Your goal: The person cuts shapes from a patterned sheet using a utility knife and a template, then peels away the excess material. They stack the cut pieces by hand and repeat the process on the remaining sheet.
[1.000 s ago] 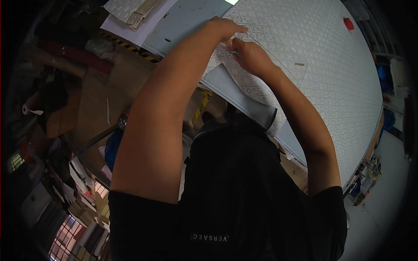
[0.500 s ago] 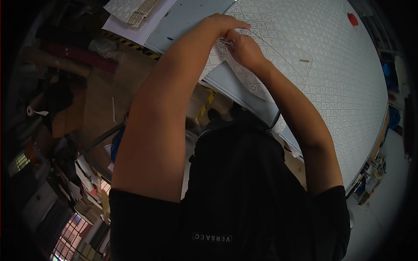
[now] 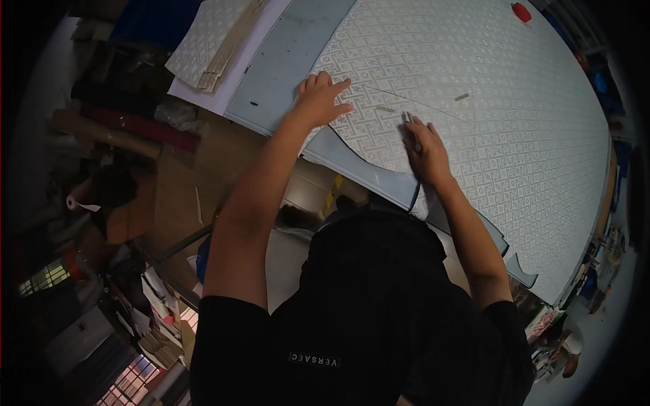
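Observation:
A pale sheet with a raised geometric pattern covers most of the table. My left hand rests on its left edge with fingers spread, thumb and forefinger apart. To the right, my right hand is over the sheet, its fingers closed round a slim pen-like tool whose exact kind I cannot make out. A thin dark line runs across the sheet between and beyond the hands. Two small narrow strips, a nearer strip and a farther strip, lie close to that line.
Blue-grey tabletop shows beside the sheet, and again along its curved near edge. A stack of patterned pieces lies at the upper left. A red object sits at the far side. Rolls of material are on the left.
My hands, close together at the sheet's far left part before, are now apart. The right hand has moved right and nearer to me. A second small strip now shows on the sheet.

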{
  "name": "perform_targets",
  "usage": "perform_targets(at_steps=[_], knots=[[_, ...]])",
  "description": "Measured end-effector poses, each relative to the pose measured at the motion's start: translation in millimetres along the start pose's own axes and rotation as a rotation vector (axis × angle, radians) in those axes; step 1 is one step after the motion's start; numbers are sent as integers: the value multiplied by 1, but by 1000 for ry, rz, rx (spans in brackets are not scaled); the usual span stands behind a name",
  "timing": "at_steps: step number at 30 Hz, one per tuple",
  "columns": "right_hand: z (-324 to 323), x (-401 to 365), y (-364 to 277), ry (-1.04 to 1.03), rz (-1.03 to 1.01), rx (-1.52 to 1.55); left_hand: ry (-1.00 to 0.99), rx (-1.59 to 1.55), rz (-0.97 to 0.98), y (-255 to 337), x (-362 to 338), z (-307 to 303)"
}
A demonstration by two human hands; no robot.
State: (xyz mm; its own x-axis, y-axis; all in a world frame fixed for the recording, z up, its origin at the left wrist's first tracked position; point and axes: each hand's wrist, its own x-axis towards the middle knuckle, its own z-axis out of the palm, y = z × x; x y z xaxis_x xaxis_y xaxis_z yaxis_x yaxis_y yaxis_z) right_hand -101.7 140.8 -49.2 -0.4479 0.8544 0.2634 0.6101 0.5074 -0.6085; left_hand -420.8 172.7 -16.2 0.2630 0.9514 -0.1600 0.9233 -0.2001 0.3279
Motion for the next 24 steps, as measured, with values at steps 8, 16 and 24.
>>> perform_targets(at_steps=[8,16,24], knots=[[-91,-79,75,165,371,-55,248,-35,-368,32,19,34],[-124,-97,93,208,583,-11,237,-95,-442,43,55,35],[-112,-137,105,359,568,93,206,-110,-429,47,70,33]])
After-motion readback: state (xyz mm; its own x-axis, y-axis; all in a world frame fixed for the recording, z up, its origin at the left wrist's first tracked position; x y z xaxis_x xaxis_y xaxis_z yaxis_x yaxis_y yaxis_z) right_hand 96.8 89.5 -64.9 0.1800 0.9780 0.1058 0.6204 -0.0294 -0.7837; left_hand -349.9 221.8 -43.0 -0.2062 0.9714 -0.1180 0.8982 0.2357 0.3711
